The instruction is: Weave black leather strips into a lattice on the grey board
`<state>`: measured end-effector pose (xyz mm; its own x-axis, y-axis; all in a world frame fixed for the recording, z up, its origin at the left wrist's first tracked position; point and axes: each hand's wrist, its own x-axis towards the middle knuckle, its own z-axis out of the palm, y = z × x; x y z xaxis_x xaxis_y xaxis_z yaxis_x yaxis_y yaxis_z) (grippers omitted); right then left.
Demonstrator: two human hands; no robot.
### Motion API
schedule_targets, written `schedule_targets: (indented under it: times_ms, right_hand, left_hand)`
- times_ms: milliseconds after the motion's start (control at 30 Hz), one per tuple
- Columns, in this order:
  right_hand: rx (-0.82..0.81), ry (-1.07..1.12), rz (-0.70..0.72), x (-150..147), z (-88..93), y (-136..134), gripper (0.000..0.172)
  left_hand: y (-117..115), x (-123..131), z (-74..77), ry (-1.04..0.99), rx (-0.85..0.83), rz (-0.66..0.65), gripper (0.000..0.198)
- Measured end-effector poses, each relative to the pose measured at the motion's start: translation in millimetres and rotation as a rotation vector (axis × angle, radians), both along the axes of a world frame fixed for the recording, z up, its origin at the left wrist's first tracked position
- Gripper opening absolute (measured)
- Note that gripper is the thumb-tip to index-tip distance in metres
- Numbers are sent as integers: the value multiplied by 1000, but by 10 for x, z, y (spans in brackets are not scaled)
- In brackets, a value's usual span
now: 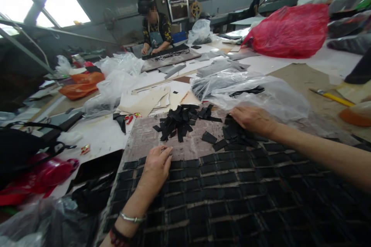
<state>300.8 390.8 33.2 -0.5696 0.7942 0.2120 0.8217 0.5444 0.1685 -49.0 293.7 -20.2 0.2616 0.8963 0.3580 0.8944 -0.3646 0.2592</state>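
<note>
My left hand (158, 164) rests at the upper left edge of a board (185, 152), its fingers bent and drawn together. Whatever it may hold is hidden. Rows of short black strips (208, 181), apparently fabric, cover the board's near part, with narrow gaps between them. At the board's far side, my right hand (252, 119) has its fingers closed on black strips at the edge of a loose pile (234, 135); its fingertips are partly covered. Between the hands lies another loose heap of black strips (176, 121), with a few single pieces beside the piles.
Clear plastic bags (261, 88) lie behind the piles, near cream paper pieces (150, 100). A yellow-handled tool (333, 96) is at right. A large red bag (290, 31) stands farther back. Across the table a person (156, 31) works. An open black box (95, 170) sits left.
</note>
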Motion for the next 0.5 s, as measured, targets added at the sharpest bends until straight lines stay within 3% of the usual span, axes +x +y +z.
schedule_targets:
  times_ms: [100, 167, 300, 367, 500]
  right_hand:
    - [-148, 340, -7, -490, 51, -207, 21]
    - [-415, 551, -44, -877, 33, -297, 19]
    - [-1029, 831, -251, -1532, -117, -320, 17]
    - [-1135, 853, -290, -1736, -201, -300, 17]
    - [-1179, 798, -312, -1902, -291, -315, 19]
  left_hand:
    - [-26, -122, 29, -25, -10, 96, 28]
    - [-32, -185, 26, -36, -13, 151, 27]
    - [-32, -242, -28, -36, -17, 174, 26]
    - [-33, -246, -60, -36, -18, 159, 26]
    - [-48, -214, -86, -39, -26, 113, 26]
